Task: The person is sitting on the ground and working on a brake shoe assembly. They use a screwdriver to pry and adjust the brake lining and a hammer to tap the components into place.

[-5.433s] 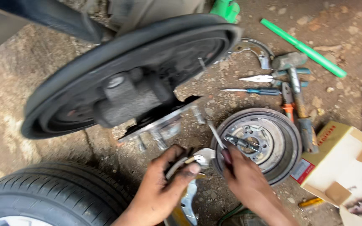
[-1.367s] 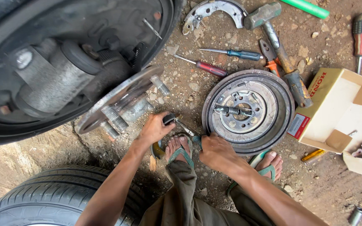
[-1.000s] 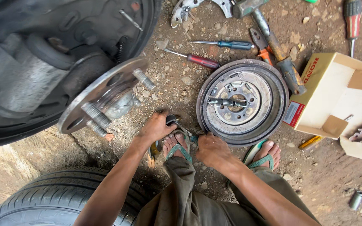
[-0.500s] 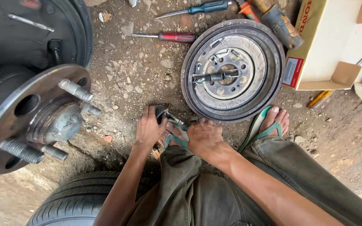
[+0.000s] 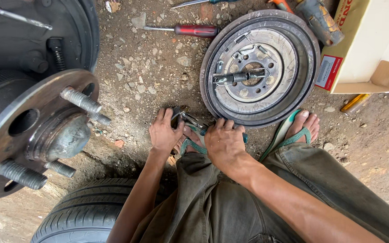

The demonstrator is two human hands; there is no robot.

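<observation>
At upper right, on the gravelly dirt ground [image 5: 158, 67], I log an open cardboard box, pale yellow with a red-and-white label panel [image 5: 361, 49]: the label is a small upright rectangle on the side wall facing the drum, and the box runs out of frame at the top and right edge. Just below it lies a small yellow stick-like item [image 5: 355, 102], too partly shown for me to identify.

Item in hand: a small dark metal part with a silvery bar [image 5: 187, 119], lying on the ground just in front of my left foot in a green sandal [image 5: 190, 143]. Its long axis runs slantwise, from upper left down to lower right. My left hand [image 5: 165, 132] is curled over its darker upper-left end; my right hand [image 5: 223, 144] is closed down over its lower-right end, fingers bent. How firmly either grips I cannot tell, as the fingers cover the contact and most of the part.

Adjacent: a round grey steel brake drum, open face up [image 5: 260, 67], touching distance beyond the right hand, with a spring and small fittings [image 5: 239, 77] resting in its centre. A red-handled screwdriver [image 5: 190, 30] lies above, shaft pointing left. A rusty wheel hub with threaded studs [image 5: 46, 130] fills the left; a black rubber tyre [image 5: 86, 211] sits at lower left, cut by the frame. My right foot in a green sandal [image 5: 300, 128] rests by the drum's rim.
</observation>
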